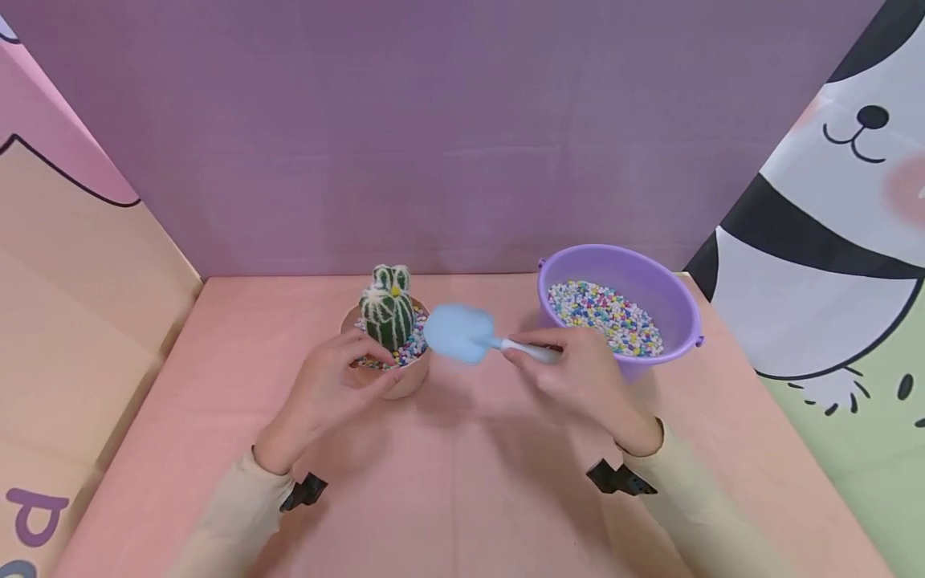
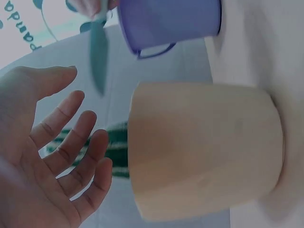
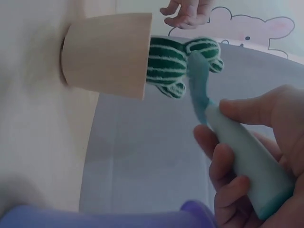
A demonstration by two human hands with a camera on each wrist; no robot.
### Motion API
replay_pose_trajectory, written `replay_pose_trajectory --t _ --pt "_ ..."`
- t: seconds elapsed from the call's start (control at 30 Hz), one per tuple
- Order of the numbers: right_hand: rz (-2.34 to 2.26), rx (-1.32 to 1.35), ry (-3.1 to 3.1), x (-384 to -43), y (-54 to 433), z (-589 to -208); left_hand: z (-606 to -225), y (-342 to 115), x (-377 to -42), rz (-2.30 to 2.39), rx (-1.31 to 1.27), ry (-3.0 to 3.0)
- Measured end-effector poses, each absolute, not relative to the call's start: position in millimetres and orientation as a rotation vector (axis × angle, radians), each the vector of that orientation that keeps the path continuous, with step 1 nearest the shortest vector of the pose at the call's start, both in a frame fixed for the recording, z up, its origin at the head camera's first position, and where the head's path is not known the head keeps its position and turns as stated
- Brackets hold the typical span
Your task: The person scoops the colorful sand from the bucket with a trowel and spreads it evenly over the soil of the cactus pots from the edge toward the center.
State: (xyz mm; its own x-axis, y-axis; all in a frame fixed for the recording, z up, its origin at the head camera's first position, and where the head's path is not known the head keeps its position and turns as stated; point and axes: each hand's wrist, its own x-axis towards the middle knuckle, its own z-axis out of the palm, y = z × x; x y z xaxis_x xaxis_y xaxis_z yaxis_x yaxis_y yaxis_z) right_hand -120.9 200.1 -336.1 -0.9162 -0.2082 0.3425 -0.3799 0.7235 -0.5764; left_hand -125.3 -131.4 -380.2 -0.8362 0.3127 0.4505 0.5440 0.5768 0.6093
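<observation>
A small light blue toy shovel [image 1: 458,331] is held by its pale handle in my right hand [image 1: 581,373], thumb and fingers curled round it. Its blurred blade points left, beside the rim of a tan pot [image 1: 406,385]. In that pot a green knitted cactus [image 1: 390,323] with white stripes stands among colourful beads [image 1: 413,345]. My left hand [image 1: 328,389] hovers at the pot's near left rim, fingers spread and slightly bent, holding nothing; the left wrist view shows the palm [image 2: 38,175] beside the pot's top.
To the right stands a purple bucket [image 1: 668,301] partly filled with many-coloured beads [image 1: 607,317], just behind my right hand. A purple wall panel [image 1: 462,160] rises behind the pink tabletop [image 1: 462,498]. Printed side panels, one with a panda [image 1: 831,257], flank it.
</observation>
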Motion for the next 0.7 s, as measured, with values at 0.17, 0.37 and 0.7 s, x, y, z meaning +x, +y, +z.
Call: replay_pose_trajectory --t 0.17,0.37,0.7 --pt "1.034 0.407 -2.595 -121 211 -329 -382 -114 -127 -1.145 -0.804 -2.459" --pt "1.088 0.391 -2.515 -122 222 -323 -375 -94 -128 -1.163 -0.844 -2.453" --pt "1.063 0.316 -2.462 -126 241 -312 -365 -58 -134 -1.193 -0.889 -2.385"
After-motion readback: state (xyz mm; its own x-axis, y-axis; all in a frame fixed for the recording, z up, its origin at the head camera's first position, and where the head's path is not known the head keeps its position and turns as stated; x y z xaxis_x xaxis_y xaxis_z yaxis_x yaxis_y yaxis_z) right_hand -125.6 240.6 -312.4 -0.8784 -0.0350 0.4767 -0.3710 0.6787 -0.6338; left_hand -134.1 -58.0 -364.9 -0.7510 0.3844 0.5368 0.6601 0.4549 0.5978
